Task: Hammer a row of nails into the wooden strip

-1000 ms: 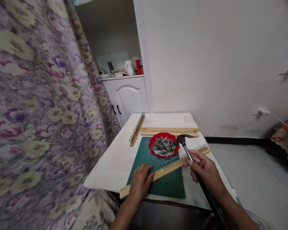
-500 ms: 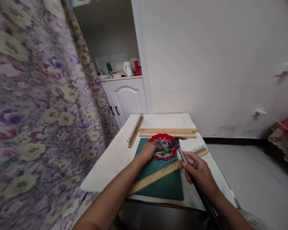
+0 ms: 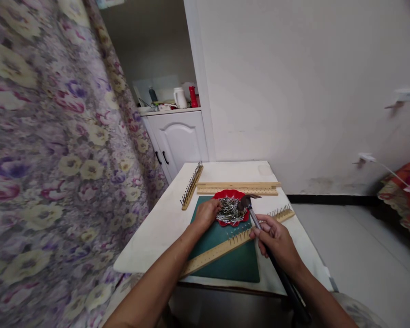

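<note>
My right hand (image 3: pixel 275 241) is wrapped round the handle of a claw hammer (image 3: pixel 255 219), whose head hangs over the right side of a red scalloped dish (image 3: pixel 227 194). Silver nails (image 3: pixel 229 211) are heaped in that dish. At its left rim is my left hand (image 3: pixel 207 212), fingers bent in and pinched together; whatever they hold is too small to make out. Below the dish, a wooden strip (image 3: pixel 212 256) lies slantwise over a green mat (image 3: pixel 230 269). Nails stand in its middle and right part, while small holes show along its left part.
A second strip (image 3: pixel 187 193) with dark upright nails lies at the table's (image 3: pixel 150 237) back left. Behind the dish are more wooden strips (image 3: pixel 239 191). A floral curtain (image 3: pixel 64 182) hangs to the left, with a white cabinet (image 3: pixel 182 141) and a wall behind the table.
My left hand has risen slightly and drawn a little back from the nails at the dish's left rim. My right hand keeps the hammer in nearly the same place. The view has shifted slightly.
</note>
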`<state>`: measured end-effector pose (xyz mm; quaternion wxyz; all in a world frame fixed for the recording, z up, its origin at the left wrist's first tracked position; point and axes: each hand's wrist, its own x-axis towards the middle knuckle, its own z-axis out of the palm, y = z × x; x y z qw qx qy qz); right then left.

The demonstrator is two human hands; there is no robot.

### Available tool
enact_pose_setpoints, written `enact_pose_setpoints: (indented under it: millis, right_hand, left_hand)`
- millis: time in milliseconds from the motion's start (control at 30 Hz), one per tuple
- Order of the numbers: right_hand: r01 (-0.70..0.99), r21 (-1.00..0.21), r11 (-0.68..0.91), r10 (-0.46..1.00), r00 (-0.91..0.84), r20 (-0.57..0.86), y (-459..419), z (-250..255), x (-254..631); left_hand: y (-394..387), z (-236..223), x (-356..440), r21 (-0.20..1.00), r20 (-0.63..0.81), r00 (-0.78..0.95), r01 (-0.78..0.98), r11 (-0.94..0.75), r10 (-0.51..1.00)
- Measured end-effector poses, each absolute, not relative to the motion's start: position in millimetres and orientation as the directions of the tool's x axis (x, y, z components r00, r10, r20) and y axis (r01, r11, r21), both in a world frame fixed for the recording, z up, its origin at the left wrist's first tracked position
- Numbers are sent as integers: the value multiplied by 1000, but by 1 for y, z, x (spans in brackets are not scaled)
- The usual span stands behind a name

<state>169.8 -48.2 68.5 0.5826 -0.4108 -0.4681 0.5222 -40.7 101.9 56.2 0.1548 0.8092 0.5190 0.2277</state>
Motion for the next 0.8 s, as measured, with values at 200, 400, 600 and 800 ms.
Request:
enact_pose_setpoints:
  millis: [200, 400, 600, 800]
  right_hand:
    - [-210, -972, 108, 994, 39, 102, -42, 62, 168]
    - [-195, -972, 128, 990, 89, 112, -36, 56, 161]
    - [-199, -969, 147, 985, 120, 125, -39, 53, 145]
    - [-230, -962, 149, 988, 83, 133, -47, 55, 143]
  left_hand:
    - [108, 42, -35, 761, 263, 178, 566, -317, 948]
    - [86, 52, -25, 916, 220, 118, 317, -246, 968]
    - [27, 65, -6, 967, 5, 135, -253, 30, 991]
    - [-9, 59, 4, 901, -81, 140, -413, 133, 987]
